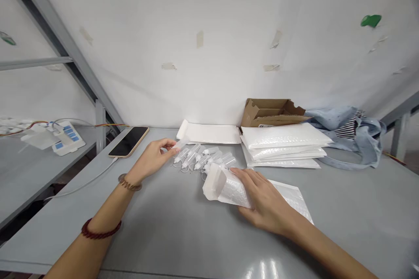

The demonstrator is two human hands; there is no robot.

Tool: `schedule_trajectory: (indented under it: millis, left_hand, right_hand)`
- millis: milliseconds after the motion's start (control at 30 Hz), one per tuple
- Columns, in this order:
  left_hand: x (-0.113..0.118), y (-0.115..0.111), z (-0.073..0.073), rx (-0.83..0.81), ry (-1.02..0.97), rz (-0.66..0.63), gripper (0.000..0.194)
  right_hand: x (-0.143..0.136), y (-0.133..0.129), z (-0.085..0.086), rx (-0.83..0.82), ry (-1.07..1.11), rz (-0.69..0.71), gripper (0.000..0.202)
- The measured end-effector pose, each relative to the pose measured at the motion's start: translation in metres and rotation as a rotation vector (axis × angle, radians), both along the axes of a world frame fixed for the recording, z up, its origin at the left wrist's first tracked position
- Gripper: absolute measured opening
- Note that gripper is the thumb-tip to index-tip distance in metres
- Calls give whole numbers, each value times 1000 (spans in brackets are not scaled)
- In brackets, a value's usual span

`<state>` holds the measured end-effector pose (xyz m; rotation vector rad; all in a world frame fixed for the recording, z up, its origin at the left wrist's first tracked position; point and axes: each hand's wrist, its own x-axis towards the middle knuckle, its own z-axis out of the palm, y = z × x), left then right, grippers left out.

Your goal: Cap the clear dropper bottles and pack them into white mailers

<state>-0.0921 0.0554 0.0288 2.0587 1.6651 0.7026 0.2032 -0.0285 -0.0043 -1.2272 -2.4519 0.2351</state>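
Between the thumb and fingers of my left hand (pixel 156 157) is a small clear plastic bottle (pixel 182 142), held at the left end of a pile. Several more small clear bottles with white tips (pixel 199 157) lie in that pile on the grey table. My right hand (pixel 260 200) is wrapped around a white bubble mailer (pixel 234 189). The mailer's mouth gapes on its left side, facing the bottles, and its far end extends out to the right beyond my hand. What is inside it cannot be seen.
A stack of white bubble mailers (pixel 284 139) sits at the back right, before an open cardboard box (pixel 273 111) and light blue cloth (pixel 347 139). Another white mailer (pixel 211 133) lies against the wall. At the left are a charging phone (pixel 129 141) and a power strip (pixel 69 137).
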Motion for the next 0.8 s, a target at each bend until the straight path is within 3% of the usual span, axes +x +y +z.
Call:
schedule_trajectory:
  millis: [67,133,300,433,500,600,700,800]
  left_hand:
    - [10,-15,10,-159,-133,-205,35]
    - [24,-29,12,-286,-172,-358,30]
    - [54,-48,-13,-28,-5,-548,15]
    - [70,-60,-25,59,-43,-651,25]
    - [73,-64,-22,-14,-126,-718,30]
    - [67,-64,-6,-271,-248,-845,28]
    - [48,-54,9,-405,-368,-790,22]
    - [26,-36,12,-401,-483,-443,29]
  right_hand:
    - [-1,0,-1,-13,-3,1,70]
    - [-2,0,-2,-28,-10,1,71]
    - [-9,-4,-6,-44,-28,28,71]
    - [-16,-8,-7,-58,-26,54,70]
    - [-18,-10,-6,-48,-12,70,71]
    - [-18,-13,-4,-19,19,86,72]
    - [-15,-13,-2,25,38,75,73]
    - [-11,-10,-1,85,34,42,72]
